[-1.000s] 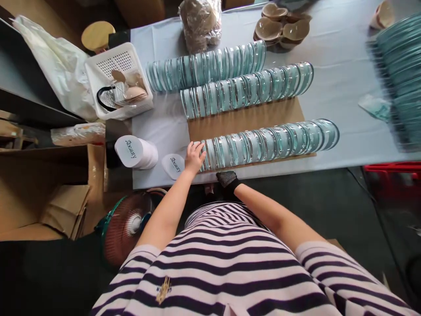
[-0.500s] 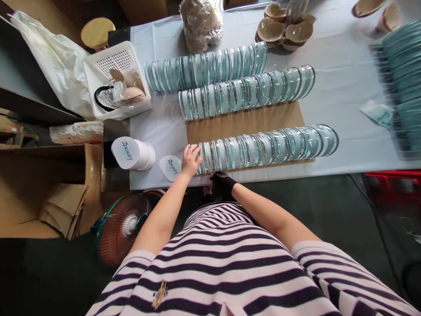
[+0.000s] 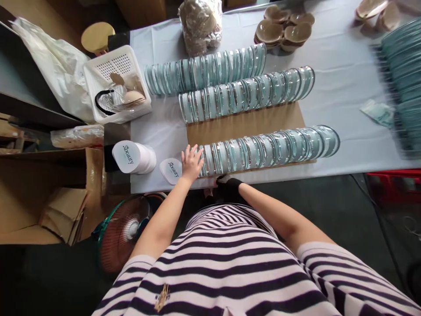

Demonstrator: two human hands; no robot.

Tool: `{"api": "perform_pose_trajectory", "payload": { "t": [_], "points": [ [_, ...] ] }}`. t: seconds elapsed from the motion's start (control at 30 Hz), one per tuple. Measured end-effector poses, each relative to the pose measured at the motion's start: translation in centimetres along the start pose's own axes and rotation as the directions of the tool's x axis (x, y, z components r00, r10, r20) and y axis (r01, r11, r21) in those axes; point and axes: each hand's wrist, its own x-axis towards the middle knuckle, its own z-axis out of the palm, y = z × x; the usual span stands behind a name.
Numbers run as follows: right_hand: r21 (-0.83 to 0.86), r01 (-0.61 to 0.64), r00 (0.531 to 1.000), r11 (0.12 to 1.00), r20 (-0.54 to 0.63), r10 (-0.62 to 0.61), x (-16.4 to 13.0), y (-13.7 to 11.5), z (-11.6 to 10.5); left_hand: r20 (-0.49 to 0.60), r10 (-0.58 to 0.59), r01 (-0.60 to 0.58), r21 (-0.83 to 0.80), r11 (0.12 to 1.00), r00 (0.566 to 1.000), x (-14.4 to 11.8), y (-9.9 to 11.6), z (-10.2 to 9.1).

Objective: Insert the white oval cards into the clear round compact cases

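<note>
The left hand [image 3: 191,162] lies with fingers spread wide against the left end of the nearest row of clear teal-tinted round cases [image 3: 268,147], holding nothing. That row lies on its side along a brown cardboard sheet [image 3: 245,123] near the front edge of the tabletop [image 3: 332,70]. The right hand [image 3: 227,184], in a black mesh glove, sits at the tabletop's front edge just below the same row; whether its fingers are curled or spread cannot be told. Just left of the left hand lies a white card printed "Sbeauty" [image 3: 171,170], with a stack of the same cards [image 3: 133,157] beside it. Two more rows of cases [image 3: 246,90] lie farther back, and a white basket [image 3: 116,83] stands at the left.
</note>
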Motion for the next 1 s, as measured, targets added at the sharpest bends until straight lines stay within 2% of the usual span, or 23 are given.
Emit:
{"api": "perform_pose_trajectory", "payload": {
  "t": [0.07,0.1,0.13,0.17,0.2,0.23,0.3,0.4,0.5,0.57,0.63,0.7,0.77,0.9,1.0],
  "points": [
    [-0.216,0.061,0.998,0.975,0.021,-0.058,-0.8,-3.4,-3.3,0.016,0.073,-0.074,0.046,0.996,0.997,0.4,1.6,-0.3],
    [-0.369,0.136,0.989,0.919,-0.011,-0.151,-1.0,-5.6,-4.9,0.040,0.111,-0.113,0.058,0.992,0.993,0.7,2.4,-0.3],
    [-0.545,0.186,0.959,0.818,-0.081,-0.272,-0.9,-7.9,-6.3,0.072,0.135,-0.140,0.067,0.988,0.988,1.0,3.1,-0.1],
    [-0.730,0.169,0.931,0.663,-0.103,-0.350,-0.5,-10.3,-7.3,0.110,0.147,-0.156,0.076,0.985,0.983,1.3,3.8,0.1],
    [-0.857,0.118,0.922,0.502,-0.093,-0.375,0.0,-12.5,-8.0,0.149,0.148,-0.162,0.085,0.983,0.978,1.6,4.3,0.4],
    [-0.933,0.073,0.933,0.352,-0.060,-0.354,0.7,-14.4,-8.3,0.181,0.144,-0.163,0.093,0.982,0.973,1.9,4.6,0.7],
    [-0.990,0.051,0.975,0.128,0.021,-0.221,2.2,-17.4,-7.9,0.223,0.139,-0.166,0.111,0.980,0.965,2.2,4.9,1.0],
    [-0.990,0.123,0.991,-0.064,0.126,-0.046,3.9,-19.8,-5.9,0.237,0.136,-0.170,0.129,0.977,0.962,2.2,4.7,1.1],
    [-0.961,0.178,0.979,-0.209,0.194,-0.059,3.9,-20.4,-4.7,0.240,0.129,-0.160,0.115,0.980,0.962,2.3,4.5,0.9],
    [-0.955,0.203,0.962,-0.215,0.235,-0.137,2.8,-19.6,-5.0,0.244,0.118,-0.146,0.098,0.984,0.963,2.4,4.6,0.9],
    [-0.968,0.210,0.932,-0.139,0.241,-0.269,1.0,-17.5,-5.7,0.249,0.105,-0.129,0.085,0.988,0.963,2.5,4.6,0.8],
    [-0.982,0.187,0.895,-0.026,0.182,-0.407,-1.2,-13.9,-6.2,0.249,0.098,-0.121,0.079,0.989,0.963,2.6,4.7,0.8],
    [-0.986,0.138,0.876,0.090,0.079,-0.476,-3.0,-9.3,-5.9,0.246,0.105,-0.127,0.075,0.989,0.964,2.5,4.8,0.8],
    [-0.963,0.091,0.910,0.252,-0.022,-0.414,-3.7,-0.7,-4.1,0.245,0.103,-0.127,0.083,0.988,0.964,2.4,4.9,0.6],
    [-0.945,0.057,0.936,0.323,-0.062,-0.346,-2.0,2.7,-3.3,0.250,0.097,-0.124,0.094,0.988,0.963,2.3,5.0,0.5]
  ]
}}
